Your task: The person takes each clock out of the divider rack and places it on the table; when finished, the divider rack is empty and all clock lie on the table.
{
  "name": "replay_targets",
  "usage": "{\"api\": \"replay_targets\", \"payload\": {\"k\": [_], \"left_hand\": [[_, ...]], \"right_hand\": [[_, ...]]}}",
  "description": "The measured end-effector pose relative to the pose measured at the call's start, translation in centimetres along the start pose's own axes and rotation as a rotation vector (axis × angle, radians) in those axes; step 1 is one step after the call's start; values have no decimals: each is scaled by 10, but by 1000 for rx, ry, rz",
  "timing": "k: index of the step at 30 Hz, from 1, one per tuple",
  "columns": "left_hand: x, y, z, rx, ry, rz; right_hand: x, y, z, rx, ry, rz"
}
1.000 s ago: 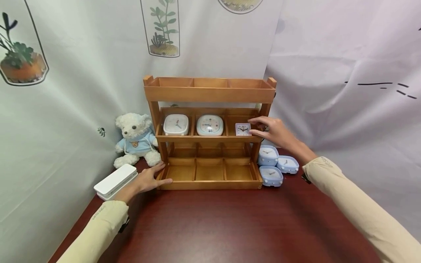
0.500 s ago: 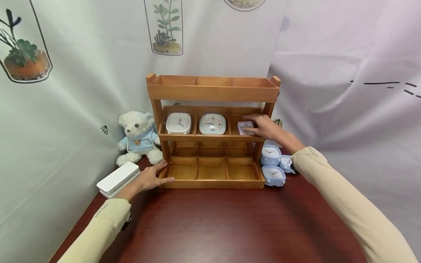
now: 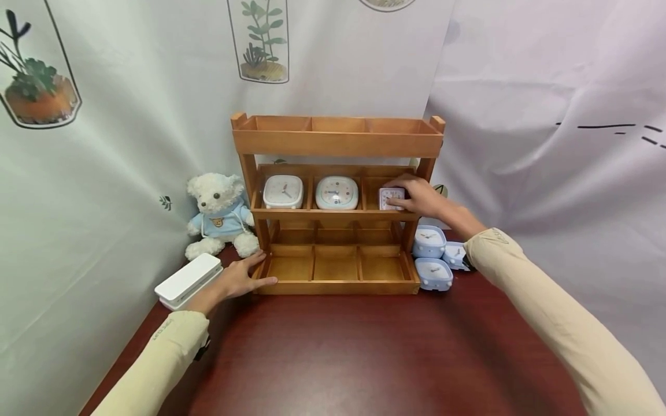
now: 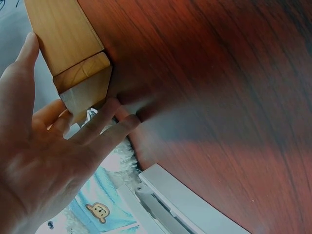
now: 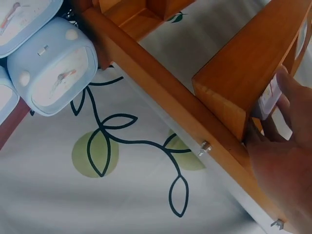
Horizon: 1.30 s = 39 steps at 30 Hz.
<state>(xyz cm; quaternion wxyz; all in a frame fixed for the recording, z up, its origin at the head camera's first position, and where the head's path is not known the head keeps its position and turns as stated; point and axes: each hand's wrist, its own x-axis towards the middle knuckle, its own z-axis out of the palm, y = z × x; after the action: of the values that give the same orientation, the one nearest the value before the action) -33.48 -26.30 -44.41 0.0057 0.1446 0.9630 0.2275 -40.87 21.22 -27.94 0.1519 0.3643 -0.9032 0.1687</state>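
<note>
A small square purple-rimmed clock (image 3: 391,198) stands in the right compartment of the middle tier of a wooden shelf (image 3: 335,215). My right hand (image 3: 422,197) pinches it, thumb over the front and fingers at the top; in the right wrist view the hand (image 5: 287,146) covers much of the clock (image 5: 269,99). Two larger clocks, one white (image 3: 283,192) and one with a pale blue rim (image 3: 336,193), sit in the left and middle compartments. At the bottom tier's left corner, my left hand (image 3: 235,279) rests against the wood with fingers spread, also in the left wrist view (image 4: 53,165).
Several light blue clocks (image 3: 434,274) are grouped right of the shelf on the dark red table (image 3: 333,346). To the left sit a white teddy bear (image 3: 217,202) in a blue hoodie and a white box (image 3: 188,278). Patterned cloth hangs behind.
My right hand has moved left from the small clock's right side and taken hold of it. The clock leaned back, then came more upright. My left hand has stayed at the shelf corner.
</note>
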Motion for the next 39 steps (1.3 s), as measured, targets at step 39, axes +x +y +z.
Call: {"api": "replay_targets", "payload": {"k": [39], "left_hand": [[-2, 3, -1, -11, 7, 10]], "right_hand": [[-74, 6, -53, 49, 187, -61]]}}
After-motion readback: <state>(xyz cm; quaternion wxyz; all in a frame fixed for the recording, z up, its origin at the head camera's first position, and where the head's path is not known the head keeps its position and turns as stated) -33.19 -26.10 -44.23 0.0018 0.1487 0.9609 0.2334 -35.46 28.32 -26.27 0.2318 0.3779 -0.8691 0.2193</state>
